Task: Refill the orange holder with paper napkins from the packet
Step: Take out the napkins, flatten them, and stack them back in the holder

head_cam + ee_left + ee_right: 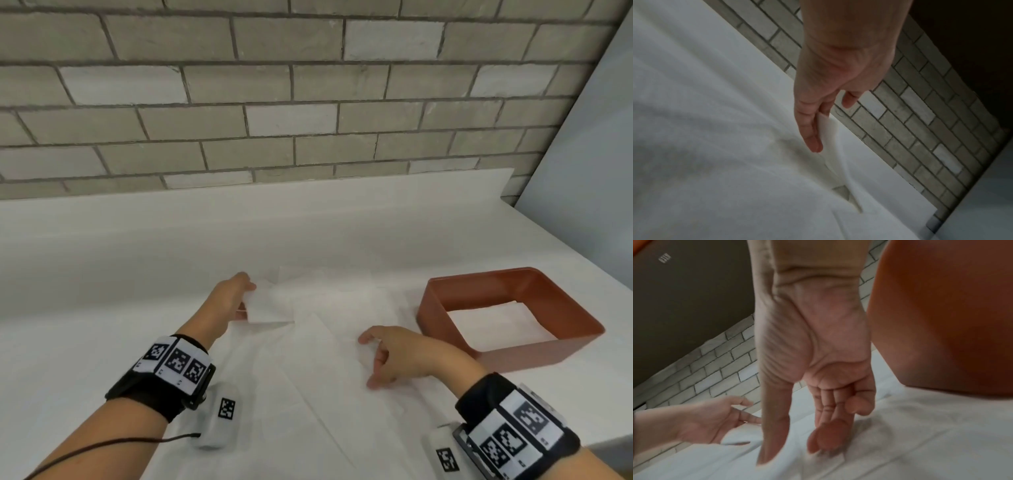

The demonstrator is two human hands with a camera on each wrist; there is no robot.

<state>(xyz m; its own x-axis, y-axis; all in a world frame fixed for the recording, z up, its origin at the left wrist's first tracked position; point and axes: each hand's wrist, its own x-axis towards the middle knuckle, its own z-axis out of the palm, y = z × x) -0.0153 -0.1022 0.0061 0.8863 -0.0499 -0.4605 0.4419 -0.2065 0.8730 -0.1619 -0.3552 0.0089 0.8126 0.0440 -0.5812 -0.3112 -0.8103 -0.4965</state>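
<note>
Your left hand (236, 298) has a white paper napkin (270, 306) by one edge, thumb on one side and fingers (809, 129) on the other, lifting it off the white-covered table (102, 274). In the left wrist view the sheet hangs pinched from those fingers and trails down to the surface. Your right hand (394, 356) hovers low over the flat white sheets (325, 377) in front of you, fingers loosely curved and a little spread, holding nothing.

The orange holder (507, 353) sits to the right, just beside your right hand. Its opening shows white at the bottom, and the walls stand well above that, so it looks far from full. I can't pick out the packet against all the white.

You seem to be at the gathering step: one napkin picked up, not yet delivered. Next, carry it right across the table, clear the near orange wall, and lay it flat and square inside. It is thin and limp, so support it with your right hand, or it may fold or catch on the rim.
</note>
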